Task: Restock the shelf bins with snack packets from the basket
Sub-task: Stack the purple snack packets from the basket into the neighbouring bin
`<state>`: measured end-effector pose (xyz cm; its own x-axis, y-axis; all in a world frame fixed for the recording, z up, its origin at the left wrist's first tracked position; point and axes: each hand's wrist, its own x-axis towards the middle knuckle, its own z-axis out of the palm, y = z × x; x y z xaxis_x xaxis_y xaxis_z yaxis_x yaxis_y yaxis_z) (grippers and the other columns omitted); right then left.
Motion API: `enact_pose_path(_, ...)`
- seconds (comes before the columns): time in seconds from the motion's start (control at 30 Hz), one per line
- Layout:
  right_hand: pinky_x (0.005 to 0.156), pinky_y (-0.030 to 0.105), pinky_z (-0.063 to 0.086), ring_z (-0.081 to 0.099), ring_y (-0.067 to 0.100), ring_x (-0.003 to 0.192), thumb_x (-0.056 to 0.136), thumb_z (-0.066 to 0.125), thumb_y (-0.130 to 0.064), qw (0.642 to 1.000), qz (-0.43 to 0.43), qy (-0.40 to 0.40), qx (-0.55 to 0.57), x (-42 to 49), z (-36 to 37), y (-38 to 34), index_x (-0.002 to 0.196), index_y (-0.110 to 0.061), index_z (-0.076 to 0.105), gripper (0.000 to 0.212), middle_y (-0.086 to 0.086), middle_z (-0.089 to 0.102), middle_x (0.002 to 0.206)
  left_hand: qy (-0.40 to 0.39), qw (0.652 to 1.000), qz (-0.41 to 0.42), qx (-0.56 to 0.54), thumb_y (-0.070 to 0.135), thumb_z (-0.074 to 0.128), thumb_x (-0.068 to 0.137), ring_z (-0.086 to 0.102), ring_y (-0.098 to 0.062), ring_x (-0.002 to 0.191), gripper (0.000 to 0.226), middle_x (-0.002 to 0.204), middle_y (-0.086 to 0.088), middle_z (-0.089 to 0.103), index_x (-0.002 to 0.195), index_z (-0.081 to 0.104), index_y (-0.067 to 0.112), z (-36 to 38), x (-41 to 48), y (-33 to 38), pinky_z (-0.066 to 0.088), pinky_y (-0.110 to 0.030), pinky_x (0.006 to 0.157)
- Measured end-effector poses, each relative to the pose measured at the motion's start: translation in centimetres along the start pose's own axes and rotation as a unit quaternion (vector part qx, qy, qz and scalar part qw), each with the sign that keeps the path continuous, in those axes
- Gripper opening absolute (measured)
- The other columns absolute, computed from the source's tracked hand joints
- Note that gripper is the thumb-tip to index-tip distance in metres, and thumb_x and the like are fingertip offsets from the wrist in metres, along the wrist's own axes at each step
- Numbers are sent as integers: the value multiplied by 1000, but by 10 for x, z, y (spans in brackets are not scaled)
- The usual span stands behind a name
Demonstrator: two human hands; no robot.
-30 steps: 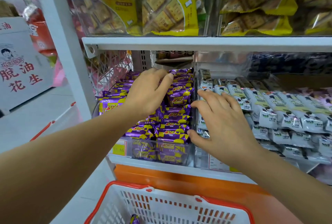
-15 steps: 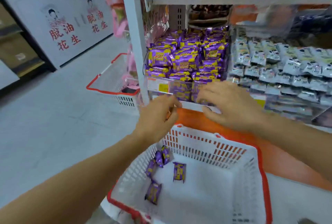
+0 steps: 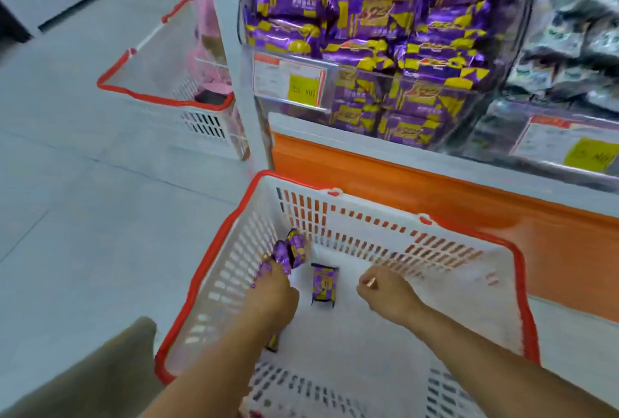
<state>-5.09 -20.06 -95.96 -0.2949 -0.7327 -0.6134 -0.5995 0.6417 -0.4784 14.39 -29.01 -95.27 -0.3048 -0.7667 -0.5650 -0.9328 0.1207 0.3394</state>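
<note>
Shopfloor restocking: a person is reaching both hands into a red-rimmed white basket (image 3: 517, 283) sitting on the floor (image 3: 83, 216) against the shelf (image 3: 368, 147). The left hand (image 3: 274, 295) is pushing its fingers (image 3: 268, 272) down onto a clump of purple packets (image 3: 294, 248) leaning against the basket's left wall, near its far left corner; whether the fingers are gripping them cannot be told. The right hand (image 3: 385, 295) is hovering over the basket's middle, its fingers (image 3: 368, 283) curled in and holding nothing. A single packet (image 3: 323, 283) is lying flat between the two hands, and another (image 3: 273, 343) is showing partly under the left forearm. Above, the clear bin (image 3: 485, 109) is sitting packed with the same purple packets. A second basket (image 3: 160, 99) is standing on the floor to the left
</note>
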Motion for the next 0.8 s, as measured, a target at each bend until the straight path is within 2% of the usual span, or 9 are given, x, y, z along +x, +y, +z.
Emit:
enact_pose_path(0.13, 75, 34, 49, 59, 23, 83, 94, 55, -32, 993, 101, -28, 61, 43, 39, 8, 106, -6, 58, 29, 15, 64, 98, 17, 1000, -4, 9, 8, 42, 93, 43, -32, 126, 62, 139, -16, 40, 150, 18, 5, 15, 28, 6, 38, -38, 101)
enact_pose_path(0.2, 67, 35, 45, 53, 24, 78, 93, 57, -33, 987, 129, -36, 84, 56, 56, 4, 94, -9, 51, 25, 12, 57, 87, 44, 998, 9, 37, 3, 42, 91, 39, -30, 128, 66, 146, -15, 30, 152, 14, 7, 16, 40, 7, 40, -36, 100)
enact_pose_path(0.3, 52, 31, 33, 45, 21, 68, 90, 60, -38, 983, 158, -33, 84, 74, 83, -1, 79, -14, 36, 35, 5, 46, 78, 74, 983, 70, 150, -4, 47, 89, 40, -28, 130, 73, 153, -15, 17, 151, 11, 7, 15, 53, 7, 48, -32, 92)
enact_pose_path(0.4, 56, 28, 37, 55, 24, 77, 87, 64, -42, 983, 164, 18, 85, 86, 103, -8, 95, -9, 50, 37, 12, 55, 97, 53, 970, 91, 221, -5, 52, 90, 37, -31, 136, 84, 158, -22, 6, 152, -3, 4, 16, 68, 4, 48, -34, 98)
enact_pose_path(0.47, 67, 28, 37, 57, 27, 100, 87, 66, -43, 984, 162, 42, 58, 89, 107, -13, 110, -7, 50, 46, 11, 50, 111, 50, 969, 82, 226, -4, 56, 88, 45, -29, 129, 85, 153, -22, 18, 152, 1, 4, 16, 78, 1, 51, -33, 94)
enact_pose_path(0.53, 71, 28, 36, 52, 26, 108, 85, 69, -42, 985, 155, 57, 53, 90, 109, -17, 112, -6, 49, 50, 10, 46, 114, 49, 968, 78, 233, -1, 61, 87, 50, -26, 120, 80, 140, -17, 33, 149, 11, 3, 18, 84, -1, 52, -31, 89)
enact_pose_path(0.67, 66, 31, 39, 54, 24, 93, 84, 70, -36, 990, 110, 51, 71, 84, 108, -23, 95, -10, 44, 38, 3, 47, 93, 31, 969, 73, 235, 1, 56, 90, 54, -25, 112, 52, 135, -18, 36, 136, 32, 2, 25, 83, -1, 49, -29, 86)
enact_pose_path(0.73, 61, 30, 36, 52, 21, 78, 86, 67, -35, 992, 95, 39, 74, 77, 103, -22, 94, -13, 38, 38, 0, 48, 83, 29, 979, 69, 189, 9, 52, 94, 54, -25, 110, 38, 131, -16, 40, 129, 38, 4, 26, 79, -1, 46, -28, 84)
enact_pose_path(0.8, 59, 29, 35, 50, 19, 75, 87, 66, -34, 992, 90, 34, 78, 71, 94, -19, 99, -13, 36, 38, 2, 53, 88, 32, 991, 68, 114, 17, 53, 94, 53, -25, 107, 33, 124, -12, 44, 123, 42, 6, 25, 75, -5, 42, -28, 82)
